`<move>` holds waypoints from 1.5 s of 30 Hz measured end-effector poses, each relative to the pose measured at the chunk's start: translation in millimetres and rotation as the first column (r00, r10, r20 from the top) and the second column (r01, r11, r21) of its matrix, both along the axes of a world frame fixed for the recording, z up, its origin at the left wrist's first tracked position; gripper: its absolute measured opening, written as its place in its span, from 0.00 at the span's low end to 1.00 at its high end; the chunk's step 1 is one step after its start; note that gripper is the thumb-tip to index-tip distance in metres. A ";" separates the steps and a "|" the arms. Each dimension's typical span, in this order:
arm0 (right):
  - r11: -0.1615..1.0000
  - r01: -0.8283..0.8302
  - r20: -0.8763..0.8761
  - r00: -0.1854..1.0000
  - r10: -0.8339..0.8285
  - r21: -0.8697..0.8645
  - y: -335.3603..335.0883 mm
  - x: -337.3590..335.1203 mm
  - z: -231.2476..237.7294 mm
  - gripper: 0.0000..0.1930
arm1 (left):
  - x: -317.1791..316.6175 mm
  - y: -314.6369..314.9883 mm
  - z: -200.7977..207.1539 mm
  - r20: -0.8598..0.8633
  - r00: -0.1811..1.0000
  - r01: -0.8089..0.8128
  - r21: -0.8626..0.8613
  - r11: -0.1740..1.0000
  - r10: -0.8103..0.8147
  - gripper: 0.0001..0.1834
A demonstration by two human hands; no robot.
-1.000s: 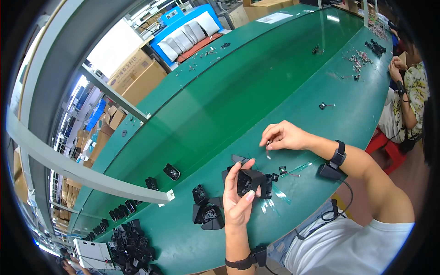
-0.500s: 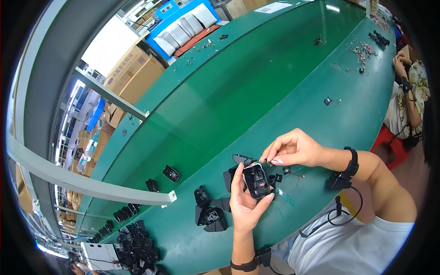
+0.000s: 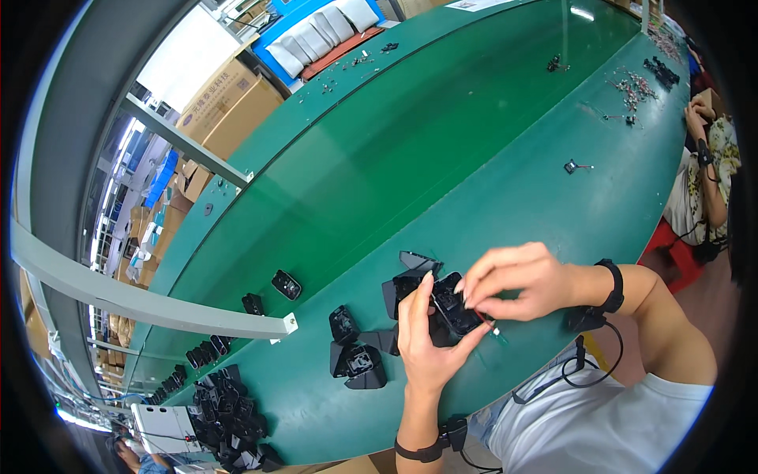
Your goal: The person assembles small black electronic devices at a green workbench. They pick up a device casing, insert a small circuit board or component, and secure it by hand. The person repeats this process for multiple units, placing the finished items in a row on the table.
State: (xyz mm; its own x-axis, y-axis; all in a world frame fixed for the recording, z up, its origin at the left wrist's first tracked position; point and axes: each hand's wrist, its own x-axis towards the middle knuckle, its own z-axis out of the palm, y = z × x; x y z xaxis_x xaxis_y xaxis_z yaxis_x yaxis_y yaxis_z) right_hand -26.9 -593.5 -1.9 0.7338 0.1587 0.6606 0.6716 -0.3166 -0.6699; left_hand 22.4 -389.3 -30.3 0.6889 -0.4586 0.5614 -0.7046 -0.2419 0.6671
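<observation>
My left hand point(image 3: 426, 347) grips a black plastic housing point(image 3: 453, 310), open side up, thumb and fingers along its sides. Over the housing's right edge, the fingertips of my right hand point(image 3: 521, 284) are pinched on a small dark wired part, mostly hidden by the fingers. Its thin red and black lead point(image 3: 483, 317) hangs over the near edge and ends in a white connector. Behind my left hand lie more black housing pieces point(image 3: 401, 291). To the left on the bench are another open black housing point(image 3: 343, 325) and an angular black shell point(image 3: 365, 365).
A green belt point(image 3: 379, 182) runs along the bench, carrying black housings point(image 3: 287, 285). Lower left, a pile of black parts point(image 3: 225, 415) lies beside a white box point(image 3: 158, 430). A grey frame bar point(image 3: 158, 292) crosses at left. A co-worker's arm point(image 3: 714, 193) is at far right.
My right hand has come down from beside the housing onto its right edge with the small part. The housing has tilted in my left hand. A red and black lead now shows at its near edge.
</observation>
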 end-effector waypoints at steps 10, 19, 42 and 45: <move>0.996 0.016 0.161 0.987 -0.002 -0.084 5.0 5.2 -2.8 0.07 | -1.8 -2.0 2.4 -0.077 0.996 0.033 -0.007 0.999 -0.034 0.54; 0.994 0.066 0.010 0.998 -0.067 0.087 15.3 -4.0 -12.9 0.07 | -4.4 1.1 7.4 -0.060 0.995 0.078 -0.077 0.994 -0.083 0.51; 0.966 0.015 -0.167 0.985 0.029 0.259 19.9 -0.1 -19.8 0.06 | 2.4 -0.1 -6.8 -0.254 0.953 0.115 -0.210 0.971 -0.168 0.53; 0.986 0.041 -0.101 0.995 -0.025 0.159 21.2 -3.9 -18.9 0.06 | 5.0 -1.9 -8.0 -0.166 0.979 0.083 -0.222 0.971 -0.122 0.50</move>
State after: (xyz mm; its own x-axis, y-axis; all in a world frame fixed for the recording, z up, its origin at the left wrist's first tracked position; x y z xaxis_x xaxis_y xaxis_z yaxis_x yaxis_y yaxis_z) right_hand -30.7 -572.2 -20.8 0.7993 0.0312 0.6001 0.5911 -0.2202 -0.7759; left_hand 27.4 -391.2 -38.2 0.7417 -0.4152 0.5269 -0.5840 -0.0132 0.8117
